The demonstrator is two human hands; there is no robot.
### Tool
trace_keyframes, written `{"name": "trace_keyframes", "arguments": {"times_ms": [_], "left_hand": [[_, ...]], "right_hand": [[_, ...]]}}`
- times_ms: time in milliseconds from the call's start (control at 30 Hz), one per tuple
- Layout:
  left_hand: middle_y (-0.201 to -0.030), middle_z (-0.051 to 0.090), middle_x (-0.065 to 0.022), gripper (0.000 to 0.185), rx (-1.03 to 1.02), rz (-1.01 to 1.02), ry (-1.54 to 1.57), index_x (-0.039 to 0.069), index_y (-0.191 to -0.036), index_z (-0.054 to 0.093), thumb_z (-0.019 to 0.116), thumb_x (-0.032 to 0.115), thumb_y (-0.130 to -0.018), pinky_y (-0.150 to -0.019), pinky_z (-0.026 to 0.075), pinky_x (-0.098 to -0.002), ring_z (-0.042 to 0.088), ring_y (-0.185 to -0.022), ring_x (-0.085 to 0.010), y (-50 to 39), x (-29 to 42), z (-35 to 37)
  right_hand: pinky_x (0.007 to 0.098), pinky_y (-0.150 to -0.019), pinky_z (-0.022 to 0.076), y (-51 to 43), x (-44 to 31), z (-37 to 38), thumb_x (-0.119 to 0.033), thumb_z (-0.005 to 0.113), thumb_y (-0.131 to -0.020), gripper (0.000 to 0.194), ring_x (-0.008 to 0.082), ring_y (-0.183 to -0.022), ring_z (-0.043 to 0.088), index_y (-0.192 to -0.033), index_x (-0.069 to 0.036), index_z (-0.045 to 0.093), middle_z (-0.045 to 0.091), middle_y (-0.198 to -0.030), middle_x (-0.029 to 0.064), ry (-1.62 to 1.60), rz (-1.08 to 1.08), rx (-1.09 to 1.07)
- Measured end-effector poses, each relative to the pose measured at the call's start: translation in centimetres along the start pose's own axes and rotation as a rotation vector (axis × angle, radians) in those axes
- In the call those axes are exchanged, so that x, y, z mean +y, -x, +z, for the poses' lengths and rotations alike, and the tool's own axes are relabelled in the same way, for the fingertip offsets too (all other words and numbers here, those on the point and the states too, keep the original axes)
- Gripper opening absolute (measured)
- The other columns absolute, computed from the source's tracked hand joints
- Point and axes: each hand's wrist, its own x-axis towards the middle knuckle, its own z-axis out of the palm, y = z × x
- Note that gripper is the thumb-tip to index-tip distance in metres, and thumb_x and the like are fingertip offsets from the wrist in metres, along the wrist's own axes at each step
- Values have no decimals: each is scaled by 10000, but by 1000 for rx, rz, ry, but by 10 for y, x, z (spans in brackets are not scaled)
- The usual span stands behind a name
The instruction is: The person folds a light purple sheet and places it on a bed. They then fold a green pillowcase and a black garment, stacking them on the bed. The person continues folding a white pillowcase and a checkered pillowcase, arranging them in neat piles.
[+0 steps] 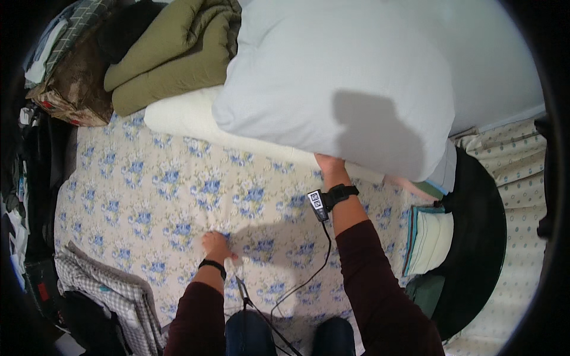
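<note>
My right hand reaches to the lower edge of a large white pillow, its fingers hidden beneath it. The pillow lies tilted on a cream-coloured folded bedding piece at the back of the bed. My left hand rests on the blue-flowered bedsheet, closer to my knees, with its fingers partly curled and no object visible in it. A black band with a small tagged device and a cable is on my right wrist; a dark band is on the left one.
An olive quilt and a worn cardboard box stand at the back left. Checked folded cloth lies front left. At right are a folded cream cloth, a black round surface and a dotted curtain. Cables run near my knees.
</note>
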Motion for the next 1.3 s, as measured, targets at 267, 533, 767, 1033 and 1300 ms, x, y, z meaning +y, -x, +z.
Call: {"name": "trace_keyframes", "arguments": {"times_ms": [267,533,767,1033,1300], "left_hand": [[-1202,464,-187,1223,-40,21,-29,-105,-1270,347,813,653,-431,-925,434,-342,467,-1135,-297,-1,-1,1],[-1192,478,-178,1193,-2,44,-44,-88,-1256,373,815,649,-429,-926,427,-339,470,-1135,-287,5,-2,-2],[-1212,457,-158,1181,-29,33,-60,-67,-1269,353,811,644,-446,-914,447,-341,455,-1142,-281,7,-3,-3],[-1248,441,-171,1204,-78,16,-44,-70,-1299,322,793,664,-469,-933,438,-338,440,-1175,-289,3,-1,-7],[-1236,453,-166,1234,-38,43,-59,-76,-1288,326,834,628,-411,-944,426,-341,448,-1170,-278,-4,-1,2]], "right_hand": [[396,-1028,352,-15,-49,58,-428,417,-934,482,271,-1235,421,-1278,-94,462,457,-1345,84,-285,183,213],[413,-1022,356,29,-59,59,-430,420,-931,483,283,-1226,430,-1273,-93,471,476,-1327,91,-440,295,462],[400,-989,383,-17,-24,45,-390,449,-925,457,269,-1188,460,-1267,-88,473,499,-1286,86,-294,184,333],[385,-952,415,-4,-101,61,-343,483,-918,430,254,-1144,495,-1261,-83,475,526,-1239,80,-223,116,217],[369,-914,446,-12,-51,49,-297,516,-912,408,238,-1100,529,-1254,-78,477,552,-1192,74,-217,169,271]]}}
